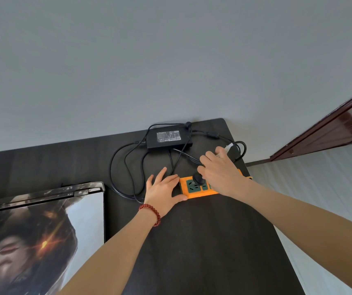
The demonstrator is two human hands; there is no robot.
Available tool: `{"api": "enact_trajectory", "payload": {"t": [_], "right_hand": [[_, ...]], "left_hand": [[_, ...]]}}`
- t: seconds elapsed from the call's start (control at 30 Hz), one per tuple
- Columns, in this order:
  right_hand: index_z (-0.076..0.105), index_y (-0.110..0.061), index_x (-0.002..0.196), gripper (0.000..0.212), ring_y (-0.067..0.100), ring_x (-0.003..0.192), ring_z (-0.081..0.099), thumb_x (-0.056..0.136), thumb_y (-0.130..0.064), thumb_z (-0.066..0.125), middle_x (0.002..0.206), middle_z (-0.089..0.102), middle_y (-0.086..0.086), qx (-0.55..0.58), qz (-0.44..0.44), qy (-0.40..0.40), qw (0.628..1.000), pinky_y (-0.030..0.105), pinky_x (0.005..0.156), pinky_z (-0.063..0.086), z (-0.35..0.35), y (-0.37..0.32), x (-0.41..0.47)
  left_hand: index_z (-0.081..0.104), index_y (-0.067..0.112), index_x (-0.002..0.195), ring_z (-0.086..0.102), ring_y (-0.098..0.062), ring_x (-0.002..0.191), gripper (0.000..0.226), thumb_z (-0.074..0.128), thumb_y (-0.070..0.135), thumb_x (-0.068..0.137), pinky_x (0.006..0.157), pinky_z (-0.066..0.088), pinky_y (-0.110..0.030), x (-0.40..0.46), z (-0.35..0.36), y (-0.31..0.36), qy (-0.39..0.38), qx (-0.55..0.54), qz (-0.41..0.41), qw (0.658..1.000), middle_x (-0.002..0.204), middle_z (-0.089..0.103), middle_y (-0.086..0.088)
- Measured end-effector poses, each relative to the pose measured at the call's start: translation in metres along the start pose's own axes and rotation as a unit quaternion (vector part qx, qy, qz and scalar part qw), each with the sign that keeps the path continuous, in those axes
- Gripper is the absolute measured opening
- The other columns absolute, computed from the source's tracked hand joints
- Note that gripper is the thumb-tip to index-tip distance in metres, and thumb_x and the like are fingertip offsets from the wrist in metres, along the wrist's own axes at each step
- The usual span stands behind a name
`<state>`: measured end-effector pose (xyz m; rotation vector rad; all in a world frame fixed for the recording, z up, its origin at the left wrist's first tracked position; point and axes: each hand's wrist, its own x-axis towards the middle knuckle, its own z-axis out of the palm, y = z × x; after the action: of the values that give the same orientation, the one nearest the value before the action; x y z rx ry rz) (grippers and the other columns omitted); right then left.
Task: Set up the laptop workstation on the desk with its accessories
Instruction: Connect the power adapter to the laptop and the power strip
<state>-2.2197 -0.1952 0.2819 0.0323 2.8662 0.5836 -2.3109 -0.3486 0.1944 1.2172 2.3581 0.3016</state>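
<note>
Both hands at the orange power strip (pixel 194 193) on the black desk (pixel 202 241)
Left hand (pixel 163 191) steadies its end, fingers spread; right hand (pixel 219 173) curls around the plug (pixel 198 178); adapter (pixel 168 138) lies behind

On the black desk (pixel 202 241), the left hand (pixel 162 193), a red bead bracelet (pixel 150 210) on its wrist, lies flat with straight fingers against the left end of an orange plastic power strip (pixel 194 189) with green sockets. The right hand (pixel 219 173) reaches over the strip, its fingers bent at a round black plug (pixel 198 178) seated in a socket; the grip itself is hidden. Behind them, a black rectangular power adapter (pixel 168 138) sits near the wall among loose black cables (pixel 117 167). At left lies a laptop (pixel 43 231) with a printed lid.
</note>
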Motion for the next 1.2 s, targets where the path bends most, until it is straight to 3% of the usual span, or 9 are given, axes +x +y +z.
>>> {"api": "enact_trajectory", "payload": {"t": [0.1, 0.27, 0.47, 0.63, 0.7, 0.83, 1.2], "right_hand": [[0.063, -0.013, 0.056, 0.020, 0.023, 0.067, 0.057, 0.050, -0.008, 0.081, 0.063, 0.056, 0.004, -0.023, -0.034, 0.015, 0.999, 0.040, 0.078, 0.028, 0.001, -0.003, -0.001], [0.067, -0.016, 0.059, 0.012, 0.018, 0.074, 0.059, 0.064, -0.018, 0.077, 0.071, 0.061, 0.000, -0.044, -0.102, 0.026, 0.993, 0.036, 0.079, 0.050, 0.000, -0.012, 0.002], [0.068, -0.017, 0.060, 0.011, 0.019, 0.069, 0.058, 0.067, -0.018, 0.076, 0.069, 0.059, 0.001, -0.029, -0.098, 0.011, 0.995, 0.036, 0.070, 0.049, -0.002, -0.006, 0.005], [0.057, -0.003, 0.091, 0.010, 0.028, 0.088, 0.061, 0.091, -0.011, 0.051, 0.091, 0.068, 0.013, 0.019, -0.061, -0.082, 0.995, 0.037, 0.082, 0.039, -0.007, -0.015, 0.008], [0.058, -0.004, 0.091, 0.011, 0.028, 0.091, 0.060, 0.092, -0.011, 0.049, 0.094, 0.068, 0.013, 0.039, -0.052, -0.090, 0.994, 0.037, 0.083, 0.038, -0.008, -0.016, 0.009], [0.063, -0.012, 0.075, 0.013, 0.020, 0.072, 0.060, 0.084, -0.022, 0.064, 0.071, 0.068, 0.003, 0.011, -0.087, -0.060, 0.994, 0.032, 0.072, 0.042, -0.008, -0.020, 0.011], [0.064, -0.015, 0.070, 0.012, 0.017, 0.064, 0.056, 0.075, -0.023, 0.071, 0.063, 0.063, 0.000, 0.047, -0.100, -0.029, 0.993, 0.032, 0.067, 0.042, 0.010, -0.025, 0.010]], "left_hand": [[0.030, 0.025, 0.142, -0.001, -0.016, 0.144, 0.068, 0.047, 0.058, 0.086, 0.117, 0.002, -0.048, 0.000, 0.000, 0.000, 0.003, -0.002, 0.000, 1.000, 0.151, 0.029, 0.010], [0.031, 0.025, 0.142, 0.000, -0.016, 0.144, 0.068, 0.049, 0.057, 0.085, 0.117, 0.002, -0.048, -0.001, 0.000, 0.001, 0.013, -0.001, 0.002, 1.000, 0.150, 0.030, 0.009], [0.028, 0.027, 0.143, 0.001, -0.016, 0.144, 0.068, 0.049, 0.057, 0.085, 0.117, 0.001, -0.047, -0.002, 0.001, 0.000, 0.025, 0.005, 0.004, 1.000, 0.150, 0.031, 0.010], [0.027, 0.028, 0.143, 0.000, -0.018, 0.144, 0.068, 0.047, 0.058, 0.085, 0.115, 0.000, -0.049, -0.002, -0.002, 0.002, 0.026, 0.036, 0.012, 0.999, 0.152, 0.025, 0.010], [0.026, 0.028, 0.143, -0.001, -0.019, 0.144, 0.068, 0.046, 0.058, 0.085, 0.115, 0.000, -0.050, -0.002, -0.001, 0.002, 0.023, 0.043, 0.011, 0.999, 0.153, 0.025, 0.010], [0.028, 0.028, 0.143, -0.002, -0.020, 0.144, 0.068, 0.046, 0.059, 0.085, 0.115, -0.001, -0.051, -0.002, -0.002, 0.001, 0.022, 0.050, 0.013, 0.998, 0.152, 0.025, 0.010], [0.027, 0.030, 0.143, -0.006, -0.019, 0.144, 0.068, 0.043, 0.061, 0.085, 0.116, -0.003, -0.051, 0.001, -0.003, -0.003, 0.005, 0.065, 0.019, 0.998, 0.154, 0.020, 0.009]]}}
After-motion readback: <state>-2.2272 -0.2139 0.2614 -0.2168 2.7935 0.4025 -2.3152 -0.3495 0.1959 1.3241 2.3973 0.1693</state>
